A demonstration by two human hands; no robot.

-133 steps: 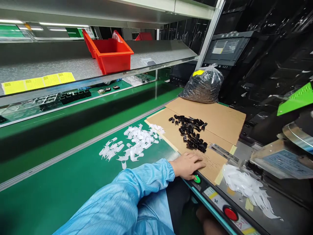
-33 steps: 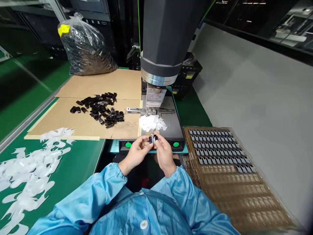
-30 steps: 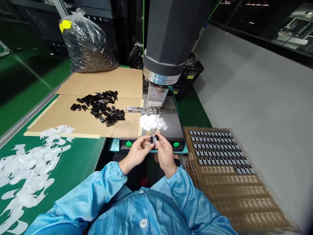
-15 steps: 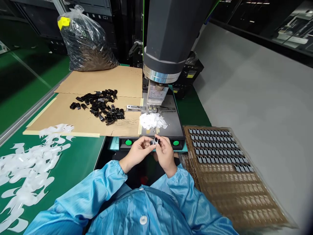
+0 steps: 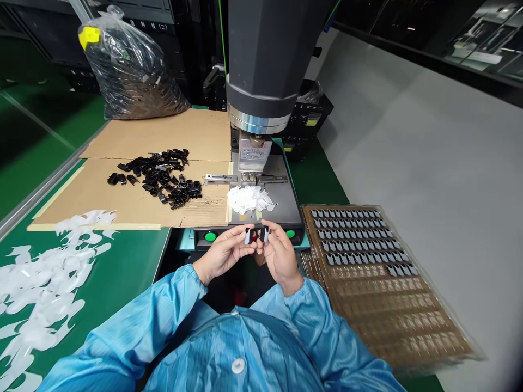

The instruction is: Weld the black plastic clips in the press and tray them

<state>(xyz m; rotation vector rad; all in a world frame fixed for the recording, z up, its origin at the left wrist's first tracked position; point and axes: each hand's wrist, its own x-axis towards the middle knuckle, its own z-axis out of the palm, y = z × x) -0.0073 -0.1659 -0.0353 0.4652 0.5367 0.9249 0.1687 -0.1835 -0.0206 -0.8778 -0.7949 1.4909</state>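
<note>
Between the thumb and fingers of my left hand is a small black-and-grey plastic part. A similar black-and-grey plastic part is pinched in my right hand. The two parts are held a little apart, above the front edge of the press base. Just beyond my hands lies a heap of white film pieces on the dark press plate. Loose black curved plastic parts are scattered on the cardboard to the left.
The press head hangs over the metal fixture. Green buttons sit on the base's front. At right, a brown tray holds rows of grey parts. A filled plastic bag stands at the back left; white film scraps cover the green table.
My hands, which were together around the plastic pieces, have drawn slightly apart, and a separate part now shows in each. The whole view has shifted slightly.
</note>
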